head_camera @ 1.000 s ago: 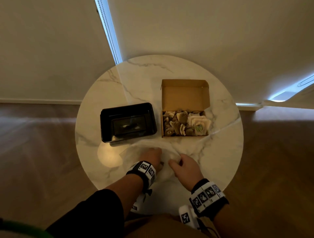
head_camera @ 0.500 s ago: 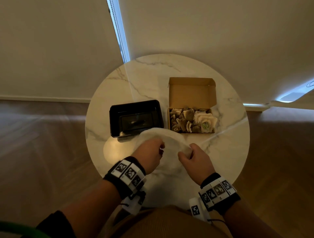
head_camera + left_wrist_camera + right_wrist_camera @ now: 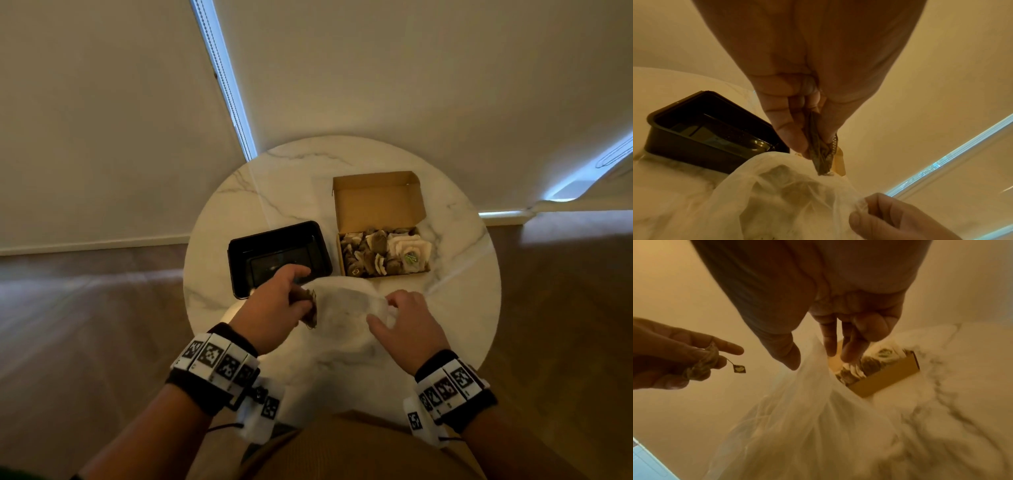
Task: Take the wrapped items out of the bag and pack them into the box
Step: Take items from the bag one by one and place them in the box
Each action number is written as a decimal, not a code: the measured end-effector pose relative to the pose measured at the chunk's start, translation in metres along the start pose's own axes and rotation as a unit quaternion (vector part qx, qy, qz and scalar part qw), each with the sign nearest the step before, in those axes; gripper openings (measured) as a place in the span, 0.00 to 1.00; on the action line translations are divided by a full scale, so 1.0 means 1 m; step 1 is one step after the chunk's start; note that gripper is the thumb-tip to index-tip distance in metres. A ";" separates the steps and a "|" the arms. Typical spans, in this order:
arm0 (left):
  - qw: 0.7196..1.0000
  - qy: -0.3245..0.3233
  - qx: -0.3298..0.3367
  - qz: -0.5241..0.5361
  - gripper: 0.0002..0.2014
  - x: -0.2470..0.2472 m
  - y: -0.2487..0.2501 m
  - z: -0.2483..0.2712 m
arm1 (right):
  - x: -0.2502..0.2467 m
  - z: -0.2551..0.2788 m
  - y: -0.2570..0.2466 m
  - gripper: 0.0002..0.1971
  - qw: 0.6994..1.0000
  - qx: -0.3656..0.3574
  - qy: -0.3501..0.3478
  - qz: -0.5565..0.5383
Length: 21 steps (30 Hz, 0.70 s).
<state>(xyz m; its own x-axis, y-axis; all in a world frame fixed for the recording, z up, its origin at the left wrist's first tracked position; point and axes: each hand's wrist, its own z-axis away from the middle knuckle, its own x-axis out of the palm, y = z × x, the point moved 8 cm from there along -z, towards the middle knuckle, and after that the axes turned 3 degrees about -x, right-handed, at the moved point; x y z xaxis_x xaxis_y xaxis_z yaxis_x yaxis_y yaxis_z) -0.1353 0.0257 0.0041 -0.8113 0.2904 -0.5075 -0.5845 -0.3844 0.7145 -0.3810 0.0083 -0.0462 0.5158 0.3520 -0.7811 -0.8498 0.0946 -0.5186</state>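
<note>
A home, by the look of it: a small round marble table [image 3: 462, 253] sits on warm wood flooring [image 3: 85, 308], pushed up to plain pale walls [image 3: 102, 120] with a white skirting board [image 3: 96, 245] at nine o'clock. Daylight leaks past drawn blinds [image 3: 411, 85] at twelve.

Head view high above the table [image 3: 455, 301], facing down, wrist views close — both sharing, seemingly, the bag [image 3: 764, 191]
</note>
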 end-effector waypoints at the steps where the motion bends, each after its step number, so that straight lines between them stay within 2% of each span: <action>1: 1.000 -0.007 0.012 -0.007 0.29 0.000 0.005 0.001 | -0.009 0.001 -0.005 0.21 1.000 -0.013 0.022 -0.002; 3: 0.999 -0.026 0.030 -0.001 0.30 -0.001 0.015 0.006 | -0.026 0.003 -0.021 0.19 0.996 -0.053 0.054 -0.036; 5: 0.997 -0.047 0.047 0.025 0.30 -0.002 0.026 0.010 | -0.042 0.004 -0.045 0.19 0.986 -0.114 0.051 -0.106; 9: 0.990 -0.085 0.081 0.076 0.26 -0.005 0.053 0.021 | -0.048 0.012 -0.088 0.31 0.944 -0.168 -0.072 -0.274; 13: 0.981 -0.101 0.093 0.140 0.26 -0.007 0.071 0.027 | -0.030 0.019 -0.109 0.35 0.918 -0.180 -0.177 -0.307; 15: 0.981 -0.095 0.087 0.147 0.28 -0.008 0.071 0.025 | -0.024 0.022 -0.113 0.29 0.916 -0.182 -0.179 -0.309; 18: 0.984 -0.089 0.087 0.129 0.29 -0.009 0.067 0.021 | -0.021 0.024 -0.117 0.13 0.913 -0.190 -0.151 -0.328; 21: 0.986 -0.092 0.092 0.103 0.30 -0.009 0.063 0.021 | -0.026 0.018 -0.111 0.10 0.920 -0.183 -0.101 -0.332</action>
<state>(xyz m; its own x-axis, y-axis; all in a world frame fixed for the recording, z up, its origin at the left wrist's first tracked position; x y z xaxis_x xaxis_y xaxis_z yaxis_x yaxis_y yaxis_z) -0.1639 0.0171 0.0636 -0.8866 0.3834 -0.2587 -0.3818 -0.2908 0.8773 -0.3017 0.0054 0.0378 0.8459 0.4994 -0.1875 -0.2413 0.0447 -0.9694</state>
